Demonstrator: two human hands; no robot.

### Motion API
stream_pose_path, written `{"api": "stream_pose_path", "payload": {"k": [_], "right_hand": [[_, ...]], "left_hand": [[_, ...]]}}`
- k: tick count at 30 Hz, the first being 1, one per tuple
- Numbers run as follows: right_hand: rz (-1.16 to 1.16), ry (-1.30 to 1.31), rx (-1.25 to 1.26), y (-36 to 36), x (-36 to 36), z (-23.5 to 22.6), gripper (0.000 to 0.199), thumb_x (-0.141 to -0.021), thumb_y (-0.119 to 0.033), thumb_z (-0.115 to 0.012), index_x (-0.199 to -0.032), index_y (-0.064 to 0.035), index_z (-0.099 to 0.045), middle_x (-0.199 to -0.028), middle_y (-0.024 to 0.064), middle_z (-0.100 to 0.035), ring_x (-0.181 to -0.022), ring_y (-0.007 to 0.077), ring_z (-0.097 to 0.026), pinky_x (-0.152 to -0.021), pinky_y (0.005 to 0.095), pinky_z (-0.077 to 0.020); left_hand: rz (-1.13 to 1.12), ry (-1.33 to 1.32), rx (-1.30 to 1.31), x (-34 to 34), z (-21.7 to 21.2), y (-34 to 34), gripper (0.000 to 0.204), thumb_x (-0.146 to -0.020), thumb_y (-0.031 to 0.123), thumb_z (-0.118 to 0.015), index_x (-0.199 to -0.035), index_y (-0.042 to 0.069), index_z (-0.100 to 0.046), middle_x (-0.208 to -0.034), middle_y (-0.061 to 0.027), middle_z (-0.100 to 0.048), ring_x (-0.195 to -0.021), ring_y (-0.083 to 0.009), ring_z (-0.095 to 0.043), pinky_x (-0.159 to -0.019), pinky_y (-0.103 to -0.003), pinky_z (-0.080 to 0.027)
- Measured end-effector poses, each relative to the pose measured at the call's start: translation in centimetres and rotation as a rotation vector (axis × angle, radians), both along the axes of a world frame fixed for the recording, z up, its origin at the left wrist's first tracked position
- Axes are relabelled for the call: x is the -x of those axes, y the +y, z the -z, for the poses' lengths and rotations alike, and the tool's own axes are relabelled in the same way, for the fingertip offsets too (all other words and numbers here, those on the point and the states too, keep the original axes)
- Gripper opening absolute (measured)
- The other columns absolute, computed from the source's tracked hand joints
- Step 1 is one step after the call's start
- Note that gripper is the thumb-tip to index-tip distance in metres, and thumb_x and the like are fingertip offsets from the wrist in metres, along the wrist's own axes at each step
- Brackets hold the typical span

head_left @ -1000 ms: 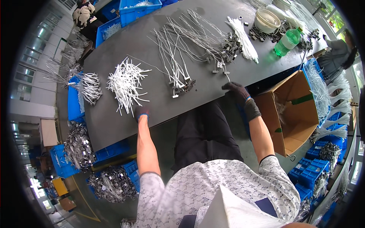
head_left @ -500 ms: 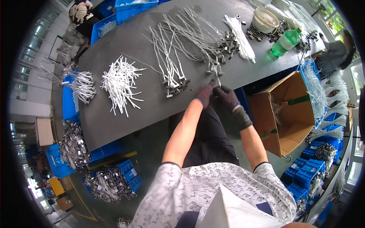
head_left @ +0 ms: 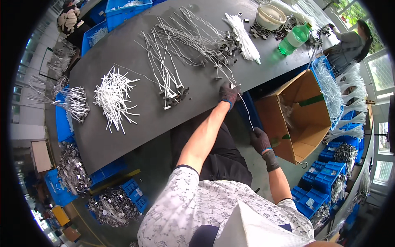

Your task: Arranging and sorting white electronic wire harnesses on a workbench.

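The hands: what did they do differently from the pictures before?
The left hand swung from the table's left edge over to the right hand, beside the wire pile. Now the hands have parted: the left stays at the table edge, the right has drawn back toward the cardboard box, with a thin white wire stretched between them. The white tie heaps and green bottle stayed put.

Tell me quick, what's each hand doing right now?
Left hand: closed, pinching the upper end of a thin white wire at the table edge.
Right hand: closed on that wire's lower end.
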State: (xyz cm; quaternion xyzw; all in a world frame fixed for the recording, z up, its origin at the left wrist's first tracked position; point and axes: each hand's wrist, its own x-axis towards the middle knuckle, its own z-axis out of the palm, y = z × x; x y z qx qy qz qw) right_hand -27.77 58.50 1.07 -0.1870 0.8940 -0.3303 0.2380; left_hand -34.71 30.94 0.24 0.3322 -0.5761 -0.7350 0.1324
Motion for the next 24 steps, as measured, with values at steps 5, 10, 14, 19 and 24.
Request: {"api": "stream_pose_path", "payload": {"k": [5, 10, 14, 19, 24], "right_hand": [[0.000, 0.662, -0.036, -3.7, 0.5, -2.5, 0.016, -0.095, -0.022, -0.061, -0.102, -0.0086, -0.065, -0.097, 0.0172, -0.067, -0.086, 0.0409, -0.066, -0.068, 0.0435, -0.0535], [-0.169, 0.271, 0.017, -0.5, -0.7, 1.7, 0.017, -0.093, -0.012, -0.056, -0.108, -0.0078, -0.063, -0.097, 0.0165, -0.068, -0.090, 0.0399, -0.066, -0.069, 0.0421, -0.0555], [0.136, -0.570, 0.091, -4.2, -3.0, -5.6, 0.016, -0.096, -0.017, -0.058, -0.102, -0.0044, -0.066, -0.087, 0.0150, -0.068, -0.083, 0.0379, -0.064, -0.076, 0.0390, -0.0536], [-0.062, 0.386, 0.042, -5.1, -0.5, 2.1, 0.018, -0.094, -0.015, -0.057, -0.107, -0.0052, -0.066, -0.093, 0.0173, -0.070, -0.093, 0.0393, -0.068, -0.081, 0.0446, -0.0539], [-0.100, -0.253, -0.003, -3.3, -2.7, -3.4, 0.020, -0.094, -0.012, -0.055, -0.109, -0.0080, -0.066, -0.096, 0.0198, -0.070, -0.089, 0.0433, -0.066, -0.076, 0.0512, -0.0530]], "left_hand": [[-0.011, -0.058, -0.106, -4.1, -1.9, -4.2, 0.020, -0.091, 0.020, -0.075, -0.091, 0.002, -0.067, -0.071, -0.0093, -0.070, -0.053, -0.0174, -0.067, -0.046, -0.032, -0.056], [0.103, -0.052, -0.003, -4.3, -1.8, -3.1, 0.020, -0.093, 0.019, -0.071, -0.089, 0.000, -0.067, -0.067, -0.0097, -0.066, -0.048, -0.0175, -0.063, -0.042, -0.033, -0.051], [0.181, -0.048, -0.029, -6.0, -3.7, -2.1, 0.024, -0.095, 0.022, -0.068, -0.085, 0.002, -0.064, -0.060, -0.0077, -0.059, -0.044, -0.0165, -0.058, -0.042, -0.035, -0.048], [0.292, -0.035, -0.115, -5.9, -4.8, -4.2, 0.023, -0.095, 0.024, -0.068, -0.086, 0.002, -0.066, -0.063, -0.0068, -0.060, -0.045, -0.0165, -0.057, -0.042, -0.034, -0.048], [-0.139, -0.093, -0.287, -5.9, -4.5, -10.5, 0.025, -0.093, 0.026, -0.071, -0.087, 0.002, -0.068, -0.063, -0.0059, -0.061, -0.046, -0.0169, -0.057, -0.040, -0.034, -0.046]]}}
